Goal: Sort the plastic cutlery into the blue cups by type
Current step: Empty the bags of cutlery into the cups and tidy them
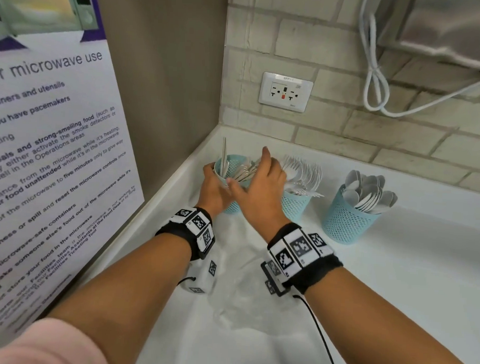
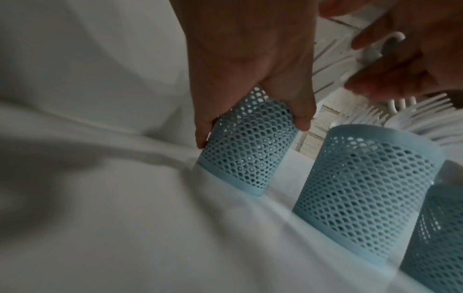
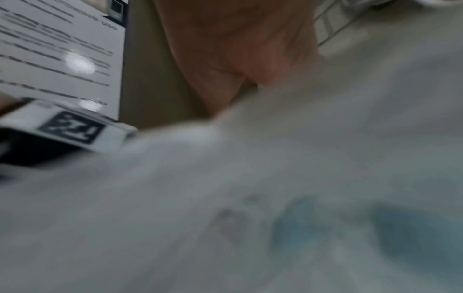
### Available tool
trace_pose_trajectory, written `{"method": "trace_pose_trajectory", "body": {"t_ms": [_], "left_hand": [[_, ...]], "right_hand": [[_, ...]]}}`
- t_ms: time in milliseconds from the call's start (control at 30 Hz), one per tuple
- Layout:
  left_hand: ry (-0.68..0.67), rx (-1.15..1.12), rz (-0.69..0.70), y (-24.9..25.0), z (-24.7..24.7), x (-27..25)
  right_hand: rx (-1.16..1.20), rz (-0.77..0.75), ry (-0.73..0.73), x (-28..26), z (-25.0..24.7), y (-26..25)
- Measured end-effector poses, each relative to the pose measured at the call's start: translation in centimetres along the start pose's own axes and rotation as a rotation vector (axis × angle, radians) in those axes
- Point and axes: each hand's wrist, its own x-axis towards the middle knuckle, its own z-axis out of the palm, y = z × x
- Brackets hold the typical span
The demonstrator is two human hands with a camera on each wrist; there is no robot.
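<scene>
Three blue mesh cups stand in a row on the white counter. My left hand point(image 1: 215, 187) grips the left cup point(image 1: 233, 207) round its side, seen close in the left wrist view as hand point(image 2: 250, 65) on cup point(image 2: 250, 150). White knives point(image 1: 243, 171) fill this cup, and one knife point(image 1: 224, 156) stands upright. My right hand point(image 1: 263, 177) lies spread over the knives, fingers straight and touching them point(image 2: 391, 65). The middle cup point(image 1: 295, 205) holds forks point(image 1: 305, 171). The right cup point(image 1: 347, 219) holds spoons point(image 1: 367, 190). The right wrist view is blurred; it shows only the palm point(image 3: 238, 49).
The cups sit in a corner: a tiled wall with a socket point(image 1: 285, 91) behind, a side panel with a microwave notice point(image 1: 50, 151) at the left. A white cable point(image 1: 375, 77) hangs at the upper right. Bare white counter point(image 1: 394, 285) stretches in front and to the right.
</scene>
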Motion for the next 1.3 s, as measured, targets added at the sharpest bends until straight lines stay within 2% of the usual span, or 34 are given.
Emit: {"method": "trace_pose_trajectory", "body": {"t_ms": [33,100,167,233,267,333,367,400,467,567,600,667,733,833,900,1033,1100,1300], "left_hand": [[0.009,0.057,0.051,-0.1,-0.1,0.2],[0.014,0.050,0.025,0.0,-0.3,-0.1],[0.014,-0.138,-0.025,-0.2,-0.2,0.2],[-0.052,0.009,0.049,-0.3,-0.5,0.4],[0.020,0.053,0.034,-0.1,-0.7,0.5],[-0.021,0.059,0.065,-0.1,-0.7,0.3],[0.006,0.143,0.081,-0.2,-0.8,0.3],[-0.030,0.093,0.029,-0.7,-0.6,0.5],[-0.010,0.068,-0.019,-1.3,-0.3,0.6],[-0.009,0.116,-0.065,-1.3,-0.2,1.0],[-0.051,0.047,-0.080,-1.3,-0.3,1.0],[-0.132,-0.138,-0.102,-1.5,-0.3,1.5],[-0.113,-0.082,-0.082,-1.6,-0.1,1.8],[-0.082,-0.071,-0.063,-1.9,-0.2,1.9],[-0.062,-0.080,-0.045,-2.2,-0.1,2.1],[-0.069,-0.071,-0.029,-2.6,-0.1,2.3],[-0.062,-0.086,-0.027,-2.7,-0.1,2.4],[-0.065,-0.055,-0.001,-2.6,-0.1,2.4]], "right_hand": [[0.009,0.027,-0.048,-0.3,0.3,-0.3],[0.055,0.083,-0.136,-0.3,0.7,-0.9],[0.110,0.148,-0.188,0.4,1.0,-1.6],[0.171,0.179,-0.203,1.8,1.4,-1.9],[0.198,0.163,-0.194,2.7,1.8,-1.9],[0.233,0.092,-0.183,4.3,2.6,-1.9],[0.249,0.052,-0.190,5.0,2.9,-1.8],[0.279,0.027,-0.211,5.5,3.1,-1.8],[0.316,-0.029,-0.278,6.4,3.2,-1.5],[0.170,-0.163,-0.340,7.0,3.6,-0.9],[0.153,-0.163,-0.339,7.3,3.8,-0.6],[0.265,-0.085,-0.304,7.7,4.2,-0.5],[0.384,-0.005,-0.224,8.0,4.2,-0.2],[0.442,-0.019,-0.204,7.9,3.8,-0.3],[0.517,0.044,-0.140,8.1,3.7,-0.1],[0.530,0.058,-0.111,8.2,4.2,0.0],[0.540,0.101,-0.046,8.7,4.3,0.2],[0.503,0.134,-0.192,9.5,4.3,-0.3]]}}
